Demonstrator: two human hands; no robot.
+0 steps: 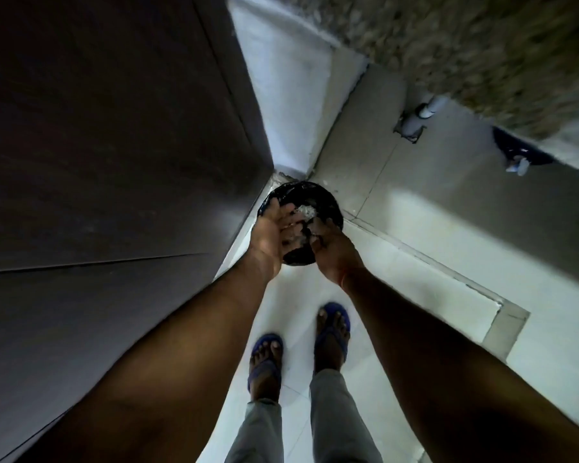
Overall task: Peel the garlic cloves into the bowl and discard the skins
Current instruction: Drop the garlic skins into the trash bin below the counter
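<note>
A round bin with a black liner (325, 202) stands on the floor in the corner, straight below my hands. My left hand (270, 232) is held over it with the palm turned up and inward and the fingers spread. My right hand (332, 246) is seen from the back, its fingers reaching down against the left hand's fingers. Pale garlic skins (306, 212) show between the fingertips and over the bin's opening, with small bits stuck to the fingers. The image is blurred around the fingertips. No bowl or garlic cloves are in view.
A dark cabinet or door panel (114, 162) fills the left side. At the upper right, a speckled stone counter (482, 45) juts out, with a pipe (422, 115) beneath it. My feet in blue sandals (331, 332) stand on the pale tiled floor (432, 295).
</note>
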